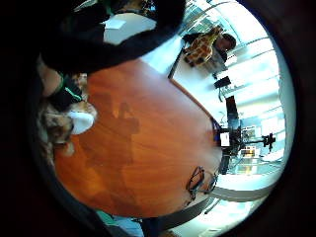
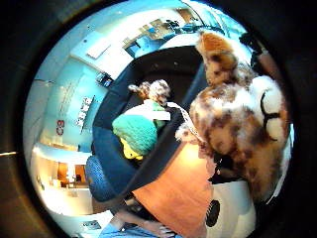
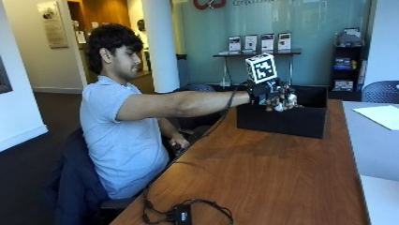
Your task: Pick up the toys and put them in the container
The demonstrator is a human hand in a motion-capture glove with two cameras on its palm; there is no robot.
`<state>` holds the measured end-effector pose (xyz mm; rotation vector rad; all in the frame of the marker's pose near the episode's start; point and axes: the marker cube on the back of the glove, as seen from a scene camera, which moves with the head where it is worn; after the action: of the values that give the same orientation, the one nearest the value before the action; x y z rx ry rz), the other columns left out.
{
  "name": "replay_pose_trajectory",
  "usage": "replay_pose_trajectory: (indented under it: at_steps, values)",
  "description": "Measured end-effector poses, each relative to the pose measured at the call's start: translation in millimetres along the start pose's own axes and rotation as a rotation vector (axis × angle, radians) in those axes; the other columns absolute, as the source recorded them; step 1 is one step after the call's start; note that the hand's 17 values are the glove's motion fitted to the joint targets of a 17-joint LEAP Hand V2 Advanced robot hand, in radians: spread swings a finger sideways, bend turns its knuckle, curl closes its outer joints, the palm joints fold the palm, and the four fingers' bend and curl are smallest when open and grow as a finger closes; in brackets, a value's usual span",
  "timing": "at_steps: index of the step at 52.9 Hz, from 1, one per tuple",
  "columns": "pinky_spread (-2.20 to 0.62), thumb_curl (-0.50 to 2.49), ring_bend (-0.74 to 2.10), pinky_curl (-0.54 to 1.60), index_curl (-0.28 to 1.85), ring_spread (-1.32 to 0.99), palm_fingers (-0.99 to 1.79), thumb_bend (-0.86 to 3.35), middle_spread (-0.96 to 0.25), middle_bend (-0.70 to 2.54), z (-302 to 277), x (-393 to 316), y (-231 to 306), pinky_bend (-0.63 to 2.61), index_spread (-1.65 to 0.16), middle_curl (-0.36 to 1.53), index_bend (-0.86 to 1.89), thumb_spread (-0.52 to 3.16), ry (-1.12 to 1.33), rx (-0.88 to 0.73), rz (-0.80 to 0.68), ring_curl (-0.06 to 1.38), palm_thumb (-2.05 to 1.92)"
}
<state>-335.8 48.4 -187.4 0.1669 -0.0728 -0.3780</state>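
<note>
Outside view shows the spotted brown-and-white plush toy (image 3: 282,101) pinched in the black-gloved right hand (image 3: 269,95), raised over the black rectangular container (image 3: 293,123) on the wooden table (image 3: 262,173), apparently so it drops inside beside the green plush toy (image 2: 137,133).

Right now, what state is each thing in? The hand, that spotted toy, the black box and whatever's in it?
Right hand: raised over the box, gripping the spotted toy.
Spotted plush toy: held in the air, above the box's edge.
Black box: open-topped, upright on the table.
Green plush toy: already lying inside the box.
</note>
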Motion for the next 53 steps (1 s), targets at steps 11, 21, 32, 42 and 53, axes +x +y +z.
replay_pose_trajectory:
  at_steps: [11,21,32,42,53]
  values:
    - [-0.06,0.37,1.31,0.22,0.4,-0.2,0.48,0.46,-0.06,0.8,-34,-58,-34,0.19,-0.09,0.58,0.21,1.6,-0.044,0.049,-0.17,0.55,0.46]
    - [-0.06,0.38,1.33,0.24,0.42,-0.2,0.48,0.49,-0.05,0.81,-23,-82,-55,0.19,-0.09,0.59,0.19,1.6,-0.017,0.029,-0.236,0.54,0.44]
    - [-0.05,0.38,1.37,0.26,0.43,-0.19,0.47,0.51,-0.05,0.83,-1,-104,-69,0.19,-0.1,0.61,0.18,1.6,0.018,0.0,-0.282,0.54,0.42]
    - [-0.03,0.31,1.3,0.3,0.45,-0.18,0.17,0.43,-0.03,0.69,20,-98,-77,0.26,-0.11,0.58,0.15,1.58,0.087,-0.249,-0.027,0.52,0.18]
    - [0.01,0.2,0.66,0.39,0.41,-0.06,-0.2,0.08,0.05,0.22,-1,-72,-69,0.62,-0.18,0.41,0.17,1.38,0.053,-0.164,-0.18,0.31,-0.12]
